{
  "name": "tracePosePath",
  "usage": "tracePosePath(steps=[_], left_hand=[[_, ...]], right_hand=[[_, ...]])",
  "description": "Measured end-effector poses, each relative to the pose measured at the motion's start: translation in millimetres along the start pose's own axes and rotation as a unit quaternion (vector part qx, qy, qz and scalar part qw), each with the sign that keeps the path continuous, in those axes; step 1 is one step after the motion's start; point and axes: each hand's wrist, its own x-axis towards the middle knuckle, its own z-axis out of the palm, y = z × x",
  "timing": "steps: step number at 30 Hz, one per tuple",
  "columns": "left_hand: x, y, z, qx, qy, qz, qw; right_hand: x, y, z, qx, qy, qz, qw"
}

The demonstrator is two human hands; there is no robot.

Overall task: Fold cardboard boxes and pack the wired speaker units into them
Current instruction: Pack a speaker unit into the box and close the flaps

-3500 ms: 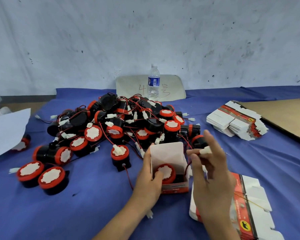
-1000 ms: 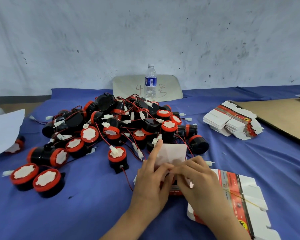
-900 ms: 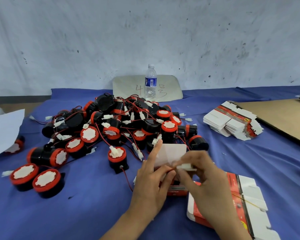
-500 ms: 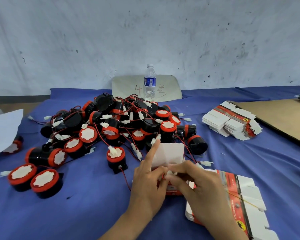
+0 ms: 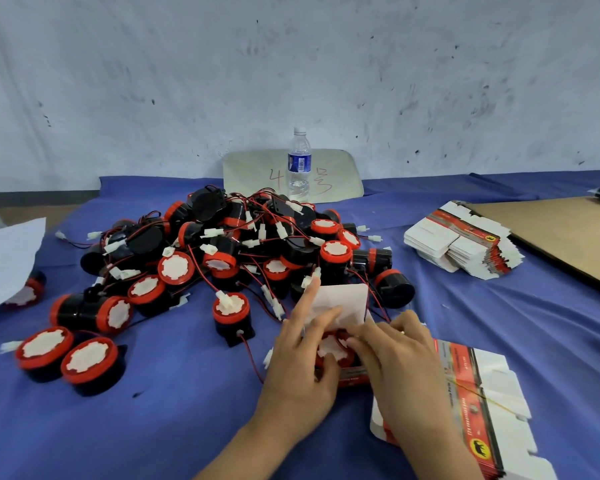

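A small red and white box (image 5: pixel 352 374) stands open on the blue cloth (image 5: pixel 174 420), its white lid flap (image 5: pixel 349 301) upright. Inside lies a red-rimmed black speaker unit (image 5: pixel 331 348). My left hand (image 5: pixel 298 372) grips the box's left side, its index finger stretched up along the flap. My right hand (image 5: pixel 400 362) reaches in from the right with bent fingertips down on the speaker; whether they pinch the wire plug is hidden. Behind the box lies a big pile of wired speaker units (image 5: pixel 243 244).
A banded bundle of flat boxes (image 5: pixel 482 403) lies under my right forearm. Another stack of flat boxes (image 5: pixel 465 244) and a brown cardboard sheet (image 5: pixel 568 237) are at the right. A water bottle (image 5: pixel 299 164) stands at the back wall. Two loose speakers (image 5: pixel 66 355) sit front left, near a white paper sheet (image 5: pixel 4 258).
The right hand held the white wire plug above the box, then brought it down; its fingertips now sit inside the box and the plug is out of sight. The left hand stays on the box.
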Motion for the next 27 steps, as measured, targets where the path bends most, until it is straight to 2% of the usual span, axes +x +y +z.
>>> tracePosePath(steps=[4,8,16,22,27], left_hand=[[-0.9,1.5,-0.1,0.018,-0.003,0.01,1.0],[-0.9,4.6,-0.4,0.017,0.013,0.01,1.0],[-1.5,3.8,-2.6,0.093,0.01,0.0,0.996],[-0.6,9.5,-2.1,0.084,-0.012,-0.018,0.996],[0.0,3.9,2.8,0.082,-0.042,-0.074,0.993]], right_hand=[[-0.9,3.4,2.4,-0.002,0.015,0.038,0.999],[-0.7,3.8,4.0,-0.005,0.028,0.04,0.999],[-6.3,6.8,5.2,0.031,0.014,0.07,0.997],[-4.9,6.2,2.2,0.011,-0.028,0.056,0.998],[-1.7,4.4,0.9,-0.001,-0.066,0.047,0.997]])
